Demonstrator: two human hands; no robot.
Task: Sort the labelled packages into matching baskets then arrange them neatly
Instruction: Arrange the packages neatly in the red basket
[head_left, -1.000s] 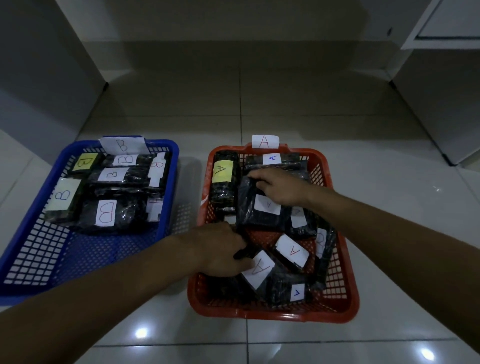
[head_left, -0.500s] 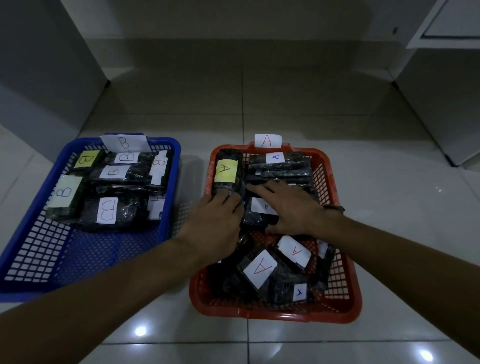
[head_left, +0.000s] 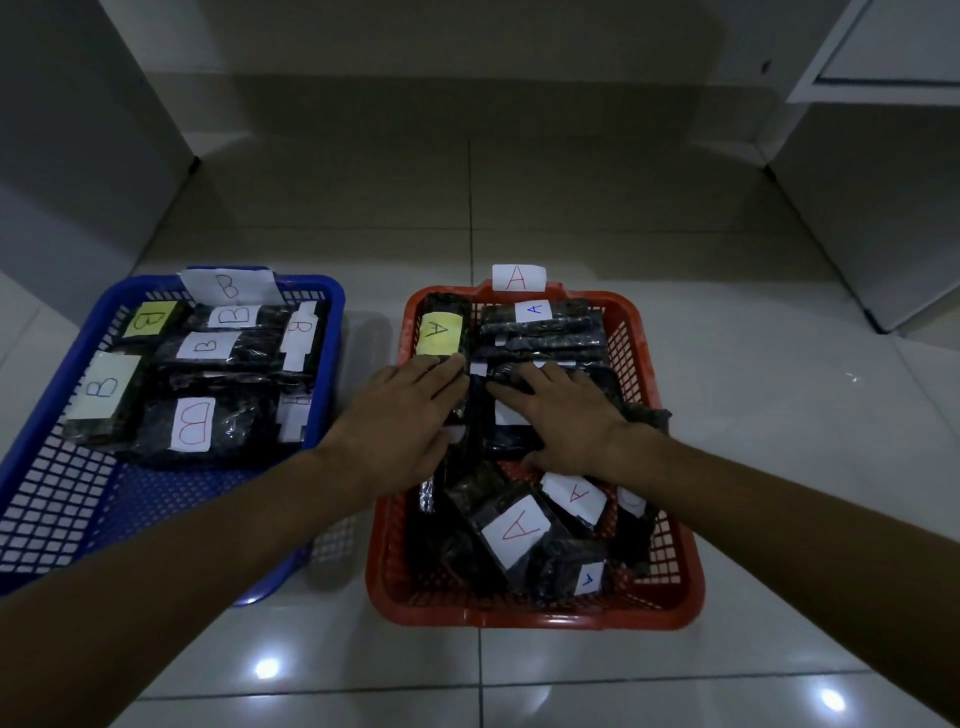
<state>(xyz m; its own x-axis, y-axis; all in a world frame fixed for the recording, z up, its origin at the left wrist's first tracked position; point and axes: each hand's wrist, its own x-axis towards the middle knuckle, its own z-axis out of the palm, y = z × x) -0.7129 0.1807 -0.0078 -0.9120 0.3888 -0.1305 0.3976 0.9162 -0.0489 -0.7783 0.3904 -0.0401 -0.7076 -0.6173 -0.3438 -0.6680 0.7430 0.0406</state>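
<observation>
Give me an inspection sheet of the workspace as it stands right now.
Surface: glossy tiled floor, with light reflections.
Job's things: blue basket tagged B holds B packages in rows; red basket tagged A holds A packages, far ones lined up, near ones jumbled and tilted.
Clutter: nothing seen.
Hands: left hand and right hand flat on packages in the red basket, fingers spread, gripping nothing.
Cables: nothing seen.
Surroundings: white cabinets left and right, dim light.

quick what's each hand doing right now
Left hand: open, flat on black packages in the red basket.
Right hand: open, flat on packages there too.
</observation>
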